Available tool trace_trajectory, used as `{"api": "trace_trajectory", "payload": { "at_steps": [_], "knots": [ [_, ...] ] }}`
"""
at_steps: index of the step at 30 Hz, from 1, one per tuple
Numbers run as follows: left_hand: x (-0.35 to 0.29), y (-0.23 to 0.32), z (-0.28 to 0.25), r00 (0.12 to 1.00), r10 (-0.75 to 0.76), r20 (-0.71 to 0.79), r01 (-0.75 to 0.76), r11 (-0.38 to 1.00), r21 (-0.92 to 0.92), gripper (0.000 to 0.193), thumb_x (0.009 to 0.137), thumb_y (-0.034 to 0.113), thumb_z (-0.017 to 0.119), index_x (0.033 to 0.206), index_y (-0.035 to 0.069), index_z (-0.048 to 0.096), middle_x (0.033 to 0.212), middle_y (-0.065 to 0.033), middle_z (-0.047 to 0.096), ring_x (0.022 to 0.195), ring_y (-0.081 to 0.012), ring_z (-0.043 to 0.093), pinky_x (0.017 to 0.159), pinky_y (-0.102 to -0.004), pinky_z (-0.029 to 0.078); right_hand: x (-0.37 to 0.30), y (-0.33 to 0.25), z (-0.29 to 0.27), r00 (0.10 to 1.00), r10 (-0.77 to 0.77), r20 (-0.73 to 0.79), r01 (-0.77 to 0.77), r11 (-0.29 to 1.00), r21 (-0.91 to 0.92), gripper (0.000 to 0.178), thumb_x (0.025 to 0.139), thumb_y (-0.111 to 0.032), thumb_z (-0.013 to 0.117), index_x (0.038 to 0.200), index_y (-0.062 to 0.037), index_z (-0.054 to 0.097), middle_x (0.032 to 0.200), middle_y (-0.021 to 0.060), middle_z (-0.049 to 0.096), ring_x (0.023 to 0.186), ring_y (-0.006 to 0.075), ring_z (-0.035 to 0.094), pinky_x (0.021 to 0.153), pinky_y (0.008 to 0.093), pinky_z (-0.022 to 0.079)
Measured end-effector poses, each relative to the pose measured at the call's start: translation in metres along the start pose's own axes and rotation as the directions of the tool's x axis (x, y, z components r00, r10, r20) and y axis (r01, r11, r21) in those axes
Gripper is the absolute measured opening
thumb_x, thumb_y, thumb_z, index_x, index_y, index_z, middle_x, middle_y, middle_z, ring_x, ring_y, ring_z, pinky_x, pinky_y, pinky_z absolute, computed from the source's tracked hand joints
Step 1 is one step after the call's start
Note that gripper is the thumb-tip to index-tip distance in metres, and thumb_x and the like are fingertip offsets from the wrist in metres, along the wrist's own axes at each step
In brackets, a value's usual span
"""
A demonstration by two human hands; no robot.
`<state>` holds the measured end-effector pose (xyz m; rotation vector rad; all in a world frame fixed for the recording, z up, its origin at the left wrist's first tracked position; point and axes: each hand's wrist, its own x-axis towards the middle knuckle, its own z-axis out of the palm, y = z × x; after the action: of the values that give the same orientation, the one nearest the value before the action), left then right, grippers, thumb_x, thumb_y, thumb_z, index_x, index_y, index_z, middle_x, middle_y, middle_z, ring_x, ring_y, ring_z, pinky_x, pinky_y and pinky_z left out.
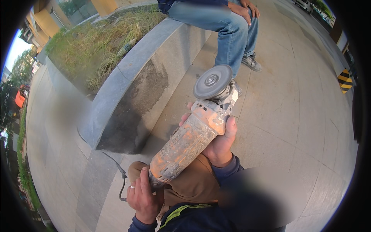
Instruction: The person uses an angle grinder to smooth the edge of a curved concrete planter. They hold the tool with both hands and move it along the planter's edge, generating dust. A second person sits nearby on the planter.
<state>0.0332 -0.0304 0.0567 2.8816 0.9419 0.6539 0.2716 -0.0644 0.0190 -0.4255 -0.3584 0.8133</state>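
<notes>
I hold a worn angle grinder (pixel 185 145), its orange body coated in grey dust, tilted up and away over my lap. A round grey disc (pixel 213 80) sits on its head, facing up, with a nut at the centre. My right hand (pixel 221 147) wraps round the body from beneath, just behind the gear head; the thumb shows on the right side and fingertips on the left. At the rear end, my left hand (pixel 145 196), with a ring on one finger, closes round the narrow tail. A dark cord (pixel 123 174) hangs beside that hand.
Ahead on the left stands a stone planter (pixel 154 46) with dry grass (pixel 96 50); its near side is stained dark. A person in jeans (pixel 232 34) sits on its edge, feet close beyond the disc. A black-and-yellow striped block (pixel 344 81) stands far right on the paving (pixel 286 116).
</notes>
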Motion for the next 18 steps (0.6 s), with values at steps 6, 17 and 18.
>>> {"api": "trace_trajectory", "payload": {
  "at_steps": [6, 17, 18],
  "knots": [
    [0.000, -0.002, 0.000, 1.000, 0.006, -0.023, -0.008, 0.998, -0.068, 0.076, 0.066, 0.015, 0.086, 0.130, -0.004, 0.051, 0.095, -0.0160, 0.069, 0.071, -0.0300, 0.064, 0.061, -0.0365, 0.047, -0.002, -0.008, -0.004, 0.999, -0.027, -0.025, 0.028, 0.998, 0.061, 0.095, 0.089, -0.075, 0.040, 0.146, 0.0008, 0.033, 0.139, 0.0217, 0.049, 0.118, 0.0380, 0.057, 0.097, 0.0521, 0.050],
    [0.010, -0.016, -0.005, 0.989, 0.145, -0.038, -0.144, 0.989, 0.037, 0.064, 0.067, 0.012, 0.082, 0.124, -0.005, 0.058, 0.091, -0.0138, 0.068, 0.071, -0.0277, 0.063, 0.062, -0.0373, 0.045, 0.075, -0.080, -0.013, 0.878, -0.439, 0.191, 0.473, 0.855, -0.211, 0.060, 0.102, -0.055, 0.036, 0.120, 0.0004, 0.052, 0.115, 0.0246, 0.060, 0.112, 0.0379, 0.058, 0.096, 0.0479, 0.049],
    [0.010, -0.015, -0.005, 0.989, 0.141, -0.039, -0.139, 0.990, 0.035, 0.065, 0.066, 0.011, 0.081, 0.125, -0.005, 0.057, 0.091, -0.0134, 0.068, 0.070, -0.0273, 0.062, 0.063, -0.0372, 0.045, 0.078, -0.080, -0.022, 0.874, -0.387, 0.293, 0.443, 0.883, -0.156, 0.057, 0.102, -0.054, 0.037, 0.110, -0.0002, 0.055, 0.109, 0.0233, 0.062, 0.107, 0.0383, 0.060, 0.093, 0.0480, 0.050]
  ]
}}
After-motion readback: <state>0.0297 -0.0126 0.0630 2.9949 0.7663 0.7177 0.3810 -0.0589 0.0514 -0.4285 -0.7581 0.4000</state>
